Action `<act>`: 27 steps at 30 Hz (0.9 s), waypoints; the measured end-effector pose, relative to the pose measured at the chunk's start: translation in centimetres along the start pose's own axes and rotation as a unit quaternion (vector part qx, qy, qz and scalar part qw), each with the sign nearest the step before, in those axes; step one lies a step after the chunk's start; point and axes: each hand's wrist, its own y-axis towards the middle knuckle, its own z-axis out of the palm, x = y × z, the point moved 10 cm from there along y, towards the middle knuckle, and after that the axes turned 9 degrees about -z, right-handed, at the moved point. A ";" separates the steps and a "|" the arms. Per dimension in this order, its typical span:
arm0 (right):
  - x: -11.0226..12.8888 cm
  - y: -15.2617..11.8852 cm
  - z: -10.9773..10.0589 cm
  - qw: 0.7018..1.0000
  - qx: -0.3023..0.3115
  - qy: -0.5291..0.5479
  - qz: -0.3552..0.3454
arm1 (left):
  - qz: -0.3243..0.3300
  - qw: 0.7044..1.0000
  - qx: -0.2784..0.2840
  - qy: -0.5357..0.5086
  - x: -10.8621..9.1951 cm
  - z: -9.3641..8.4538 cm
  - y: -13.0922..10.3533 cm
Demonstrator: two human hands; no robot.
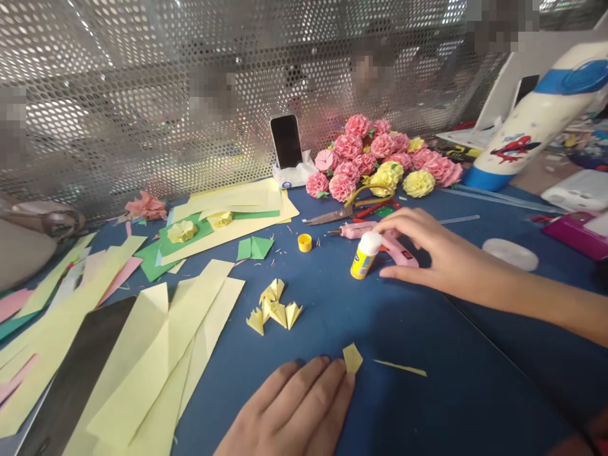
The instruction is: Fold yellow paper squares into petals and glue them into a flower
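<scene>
My left hand (294, 405) is low in the middle, with the edge of a small folded yellow paper piece (352, 358) between its thumb and index finger. My right hand (422, 247) curves behind a yellow glue stick (363, 256), thumb and fingers apart. The glue stick stands uncapped, white end up; whether the index fingertip touches it I cannot tell. Its yellow cap (304, 242) lies to the left. Several folded yellow paper pieces (274, 310) are grouped above my left hand. A thin yellow paper strip (401, 367) rests to its right.
Yellow paper strips (161, 367) cover the left side. Scissors (332, 216) and a pink glue gun (399, 250) lie beyond the glue stick, before pink paper flowers (348, 147). A phone (286, 140) leans against a perforated metal panel (142, 95). A bottle (536, 117) stands right.
</scene>
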 end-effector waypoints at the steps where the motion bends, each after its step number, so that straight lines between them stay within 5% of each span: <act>1: 0.0 0.5 0.8 1.000 0.017 0.018 -0.010 | 0.002 1.000 0.003 -0.005 -0.1 0.0 0.0; 7: 3.0 2.0 3.5 0.991 0.097 0.068 -0.059 | -0.008 1.000 -0.012 -0.015 0.0 -0.1 -0.1; 13: 8.2 1.5 0.5 0.983 0.079 0.052 -0.157 | 0.019 1.000 0.006 -0.002 -0.3 -0.1 0.1; 19: 8.4 1.3 1.7 0.972 0.090 0.196 -0.090 | 0.026 0.999 0.005 -0.037 -0.3 -0.2 0.2; 27: 9.7 0.5 5.0 0.954 0.122 0.245 -0.122 | 0.017 0.998 -0.015 -0.050 -0.2 -0.7 0.3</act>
